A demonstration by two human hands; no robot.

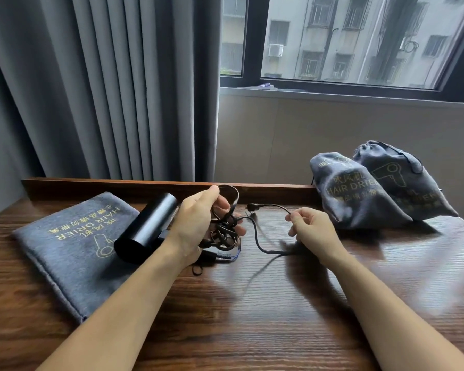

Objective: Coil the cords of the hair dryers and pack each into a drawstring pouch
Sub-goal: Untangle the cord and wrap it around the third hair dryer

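While our left hand (198,223) was curled around the bundle of loops already gathered from the cord (257,243), our right hand (310,227) pinched the free tail between thumb and fingertips a short way back from the plug (251,207). The black hair dryer (145,227) lay on its side just left of our left wrist, its barrel partly resting on the flat, unfilled pouch (67,245) spread over the wooden desk (252,317). Two stuffed pouches (373,188) leaned against each other at the far right of the desk, under the window, well apart from the work.

We judged that the coiling was close to done, with only one slack length of cord between our hands. That length sagged down to the desk and rose again to our right fingers, while the plug stuck out past them in the air.

To finish this step well, we thought the right hand should carry the tail over to the left in a loop about the same size as the others, letting the cord turn freely in the pinch so that it would lie without kinks. The left thumb would need to lift only enough to admit the new loop, or the bundle could spring apart. The loops looked uneven and a little tangled, so we judged that keeping them pressed together mattered more than speed. We wanted the plug tucked against the coil before the dryer went into the flat pouch.
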